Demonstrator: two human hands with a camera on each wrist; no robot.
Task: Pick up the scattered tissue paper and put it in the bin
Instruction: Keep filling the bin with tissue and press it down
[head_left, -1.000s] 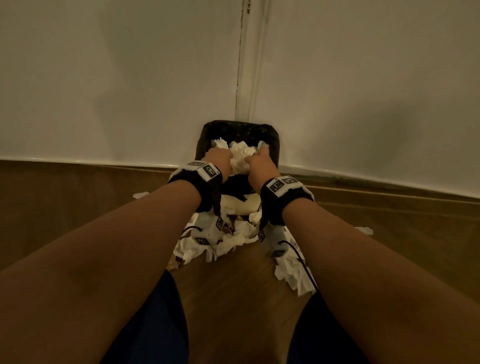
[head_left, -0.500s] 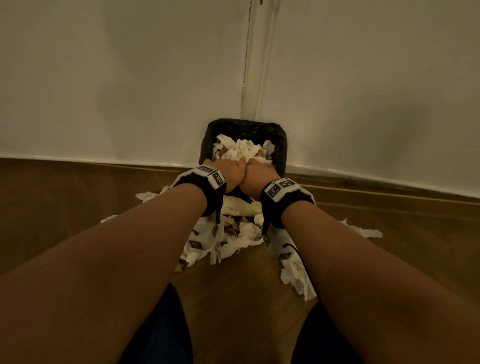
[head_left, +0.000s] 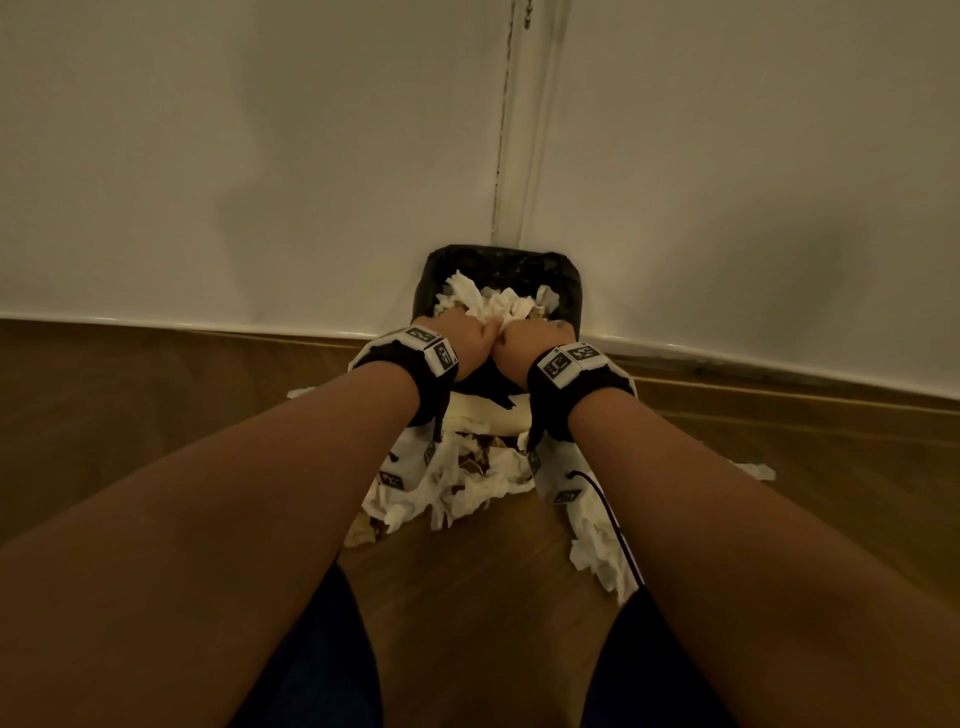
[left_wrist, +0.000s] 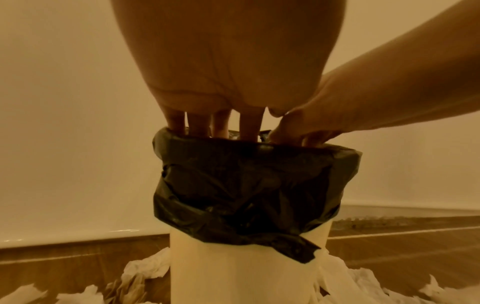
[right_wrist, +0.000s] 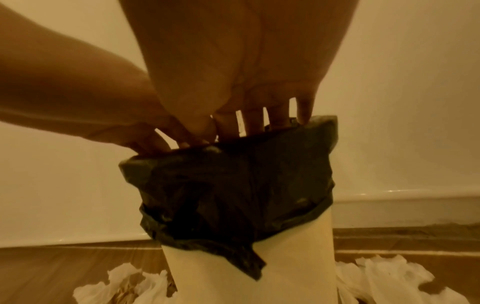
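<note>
Tissue paper (head_left: 498, 306) fills the bin (head_left: 569, 291) directly beneath our left hand (head_left: 465, 345) and right hand (head_left: 530, 345). We press it down with spread fingers (left_wrist: 248, 127); loose tissue (head_left: 457, 483) lies at the bin's foot, equally near both.

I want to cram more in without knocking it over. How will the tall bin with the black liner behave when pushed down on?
The tall cream plastic bin looks narrow for its height, so sideways pushes may tip it. The crumpled white tissue heaped at its rim probably compresses easily, then springs back. The thin black liner looks slippery and loose, so it may slide.
</note>
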